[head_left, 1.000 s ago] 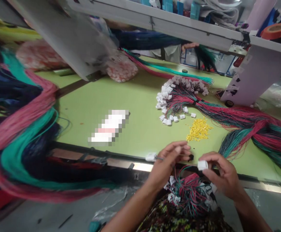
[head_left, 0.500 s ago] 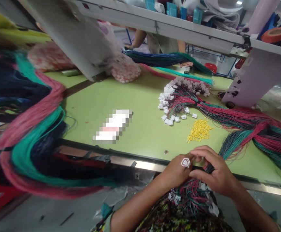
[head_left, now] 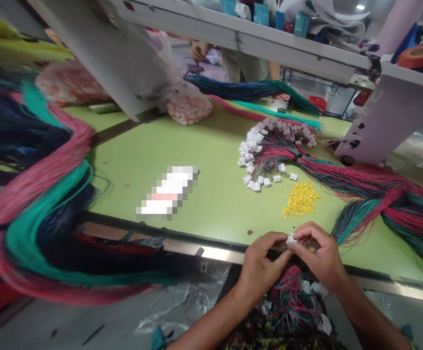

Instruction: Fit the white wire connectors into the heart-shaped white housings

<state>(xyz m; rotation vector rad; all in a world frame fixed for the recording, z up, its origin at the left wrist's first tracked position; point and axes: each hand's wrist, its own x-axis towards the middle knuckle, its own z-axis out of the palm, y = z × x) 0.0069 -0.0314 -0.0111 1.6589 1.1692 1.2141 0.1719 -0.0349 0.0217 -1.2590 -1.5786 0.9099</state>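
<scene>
R hand [head_left: 318,255] pinching 1 white connector [head_left: 291,238], L hand [head_left: 261,267] curled alongside (touching it), wire bundle [head_left: 291,301] below

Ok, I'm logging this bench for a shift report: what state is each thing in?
white plastic connector, held between both hands
left hand, pinching it
right hand, pinching it
yellow pieces, loose heap on the green bench
wire bundle, tied, fanned out

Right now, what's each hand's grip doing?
Left hand: closed, pinching the white plastic connector.
Right hand: closed, pinching the white plastic connector too.
</scene>
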